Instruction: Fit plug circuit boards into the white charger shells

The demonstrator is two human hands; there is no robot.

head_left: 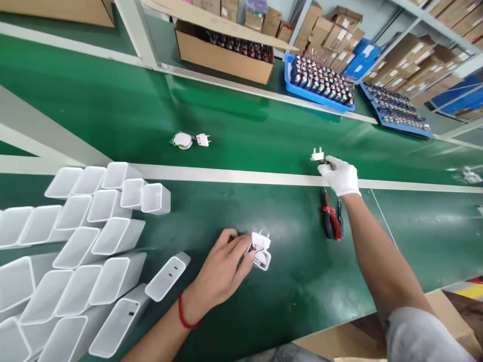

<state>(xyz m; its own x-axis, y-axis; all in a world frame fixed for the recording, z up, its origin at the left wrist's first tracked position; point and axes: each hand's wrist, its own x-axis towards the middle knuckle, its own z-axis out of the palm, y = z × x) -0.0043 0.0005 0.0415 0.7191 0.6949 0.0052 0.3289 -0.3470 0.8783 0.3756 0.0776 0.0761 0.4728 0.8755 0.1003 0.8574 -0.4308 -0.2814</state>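
Observation:
My bare left hand [222, 269], with a red cord at the wrist, is closed around a white plastic housing [266, 262] above the green bench. A white two-pin plug head [260, 240] sits at the housing's open end, with a wire and a round white part inside. My right hand [342, 177], in a white glove, pinches a part with dark wires and another white plug head [317, 155], pins up, over the conveyor. Just below it lie red-and-black pliers [332, 221]. A circuit board with a white disc [183, 140] is wired to a plug head [203, 140] on the belt.
Many open white housings [109, 236] stand grouped at the left; one slotted housing [168, 276] lies near my left wrist. A pale rail [226, 174] separates bench and green belt [241, 136]. Behind are a cardboard box [222, 58] and blue trays [320, 98] of parts.

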